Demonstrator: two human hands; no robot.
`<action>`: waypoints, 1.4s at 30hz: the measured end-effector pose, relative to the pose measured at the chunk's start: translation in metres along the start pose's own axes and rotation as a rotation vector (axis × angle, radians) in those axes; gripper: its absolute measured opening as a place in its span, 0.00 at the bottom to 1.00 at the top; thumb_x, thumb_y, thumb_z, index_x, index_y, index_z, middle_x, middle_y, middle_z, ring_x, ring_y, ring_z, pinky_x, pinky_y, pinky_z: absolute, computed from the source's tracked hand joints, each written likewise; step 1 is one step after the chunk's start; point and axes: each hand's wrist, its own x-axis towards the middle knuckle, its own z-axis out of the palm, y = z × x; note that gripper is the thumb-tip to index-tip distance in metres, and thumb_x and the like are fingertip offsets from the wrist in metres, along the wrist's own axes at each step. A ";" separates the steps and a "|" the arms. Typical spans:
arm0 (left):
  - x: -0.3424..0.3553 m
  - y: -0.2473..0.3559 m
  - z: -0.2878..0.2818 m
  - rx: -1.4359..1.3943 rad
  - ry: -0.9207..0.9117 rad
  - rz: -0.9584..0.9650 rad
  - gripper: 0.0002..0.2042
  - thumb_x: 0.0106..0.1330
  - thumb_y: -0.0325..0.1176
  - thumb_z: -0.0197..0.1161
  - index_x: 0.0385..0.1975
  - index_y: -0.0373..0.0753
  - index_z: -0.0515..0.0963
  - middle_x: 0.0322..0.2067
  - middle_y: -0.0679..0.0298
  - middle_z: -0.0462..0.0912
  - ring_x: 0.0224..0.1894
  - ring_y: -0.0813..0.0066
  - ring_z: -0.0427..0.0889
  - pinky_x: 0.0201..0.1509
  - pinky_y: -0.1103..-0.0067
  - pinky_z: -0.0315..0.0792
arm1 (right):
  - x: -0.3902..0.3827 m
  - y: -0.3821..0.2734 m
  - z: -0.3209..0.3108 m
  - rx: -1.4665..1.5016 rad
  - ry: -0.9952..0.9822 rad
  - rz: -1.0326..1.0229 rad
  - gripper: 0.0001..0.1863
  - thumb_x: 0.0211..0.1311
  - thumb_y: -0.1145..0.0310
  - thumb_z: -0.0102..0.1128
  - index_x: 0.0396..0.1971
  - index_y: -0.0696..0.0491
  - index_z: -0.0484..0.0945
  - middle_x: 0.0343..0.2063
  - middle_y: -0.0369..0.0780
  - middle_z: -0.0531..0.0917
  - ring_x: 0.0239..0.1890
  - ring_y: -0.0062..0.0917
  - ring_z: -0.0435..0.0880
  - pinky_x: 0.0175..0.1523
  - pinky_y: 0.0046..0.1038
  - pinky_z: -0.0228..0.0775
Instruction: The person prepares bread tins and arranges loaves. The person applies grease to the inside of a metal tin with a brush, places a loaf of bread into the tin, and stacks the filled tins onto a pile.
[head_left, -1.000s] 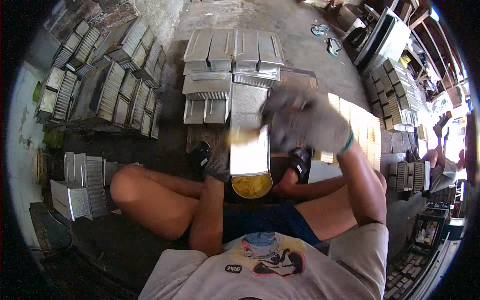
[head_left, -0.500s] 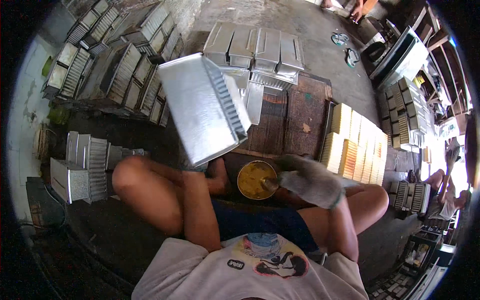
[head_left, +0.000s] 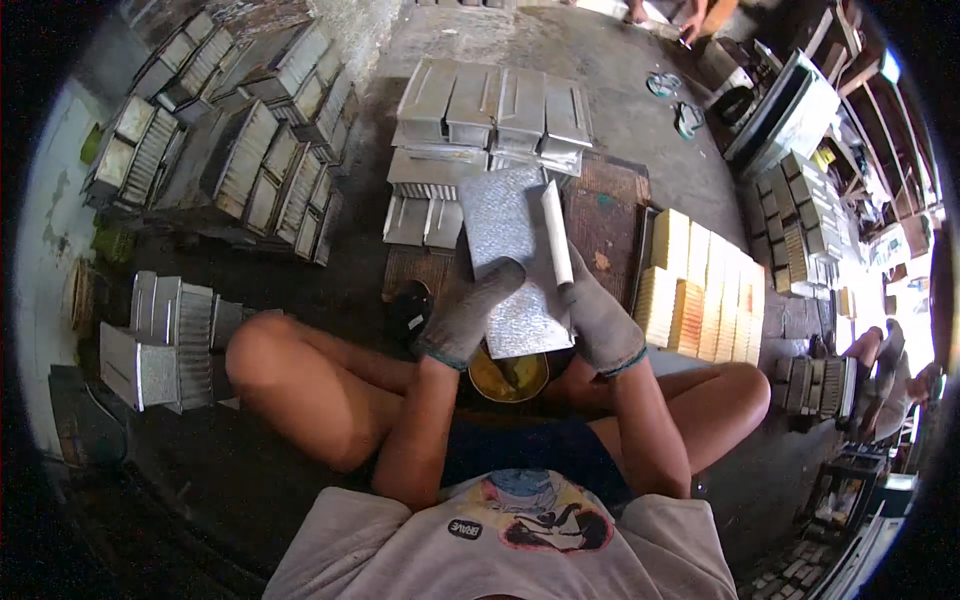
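Note:
Two grey work gloves cover my hands. Between them I hold a silvery metal loaf pan [head_left: 500, 215], tilted so that a flat, mottled face shows. My left hand [head_left: 472, 312] grips its left side, with the thumb laid across that face. On the other side my right hand [head_left: 603, 322] closes on the edge, beside a pale narrow strip [head_left: 557, 235]; whether this belongs to the pan I cannot tell. Below the pan, between my legs, sits a round bowl [head_left: 487, 383] with yellowish contents, partly hidden. Something dark inside it is hard to make out.
Stacked metal pans [head_left: 520, 110] stand ahead on brown cardboard [head_left: 605, 205]. Pale yellow ridged loaves [head_left: 690, 290] lie at the right. More pans [head_left: 240, 170] pile up at the left, others [head_left: 175, 330] by my left knee. A dark object [head_left: 408, 308] lies near my left hand.
The pan has come down and rightward from my raised left hand to over the bowl. My right hand has left the bowl and risen to grip the pan.

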 end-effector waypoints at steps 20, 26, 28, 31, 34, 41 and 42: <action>-0.287 0.216 -0.176 1.762 1.606 0.316 0.38 0.56 0.49 0.76 0.68 0.47 0.72 0.69 0.44 0.67 0.72 0.35 0.63 0.71 0.48 0.64 | 0.158 -0.018 0.446 -0.849 -1.016 0.019 0.24 0.71 0.58 0.62 0.64 0.49 0.78 0.55 0.38 0.85 0.48 0.24 0.88 0.55 0.35 0.80; -0.286 0.208 -0.201 1.557 1.545 0.128 0.28 0.59 0.37 0.73 0.62 0.46 0.78 0.66 0.47 0.73 0.69 0.43 0.71 0.70 0.56 0.70 | 0.204 0.085 0.533 -1.068 -0.988 0.199 0.25 0.70 0.50 0.64 0.61 0.46 0.80 0.56 0.40 0.84 0.59 0.30 0.81 0.57 0.42 0.78; -0.270 0.208 -0.206 1.544 1.499 0.179 0.25 0.60 0.34 0.72 0.60 0.46 0.79 0.65 0.48 0.75 0.68 0.46 0.73 0.69 0.59 0.71 | 0.272 0.097 0.524 -1.356 -1.417 -0.575 0.24 0.68 0.46 0.65 0.54 0.48 0.83 0.47 0.41 0.87 0.46 0.33 0.83 0.53 0.43 0.78; -0.278 0.202 -0.213 1.612 1.444 0.251 0.27 0.61 0.32 0.72 0.63 0.47 0.77 0.64 0.48 0.77 0.67 0.47 0.74 0.70 0.60 0.70 | 0.227 0.068 0.516 -1.307 -1.147 -0.066 0.26 0.69 0.43 0.62 0.53 0.49 0.83 0.44 0.43 0.88 0.43 0.36 0.83 0.54 0.42 0.76; -0.284 0.193 -0.203 1.758 1.573 0.389 0.29 0.64 0.33 0.71 0.67 0.41 0.75 0.67 0.54 0.76 0.67 0.54 0.75 0.71 0.62 0.70 | 0.185 0.008 0.470 -1.312 -1.302 -0.146 0.25 0.71 0.54 0.58 0.63 0.49 0.75 0.56 0.40 0.81 0.49 0.31 0.82 0.56 0.36 0.77; -0.159 0.169 -0.070 1.259 0.883 0.628 0.27 0.65 0.43 0.71 0.60 0.34 0.78 0.54 0.50 0.84 0.56 0.55 0.83 0.65 0.65 0.74 | 0.137 -0.139 0.235 -1.618 -1.190 -0.405 0.31 0.71 0.46 0.59 0.65 0.51 0.77 0.52 0.48 0.85 0.50 0.32 0.85 0.59 0.34 0.76; -0.111 0.164 -0.043 1.155 0.591 0.646 0.26 0.65 0.45 0.71 0.57 0.33 0.80 0.50 0.48 0.85 0.52 0.54 0.85 0.63 0.66 0.76 | 0.102 -0.189 0.189 -1.771 -0.959 -0.236 0.33 0.70 0.44 0.60 0.65 0.52 0.77 0.53 0.50 0.85 0.52 0.34 0.85 0.62 0.35 0.75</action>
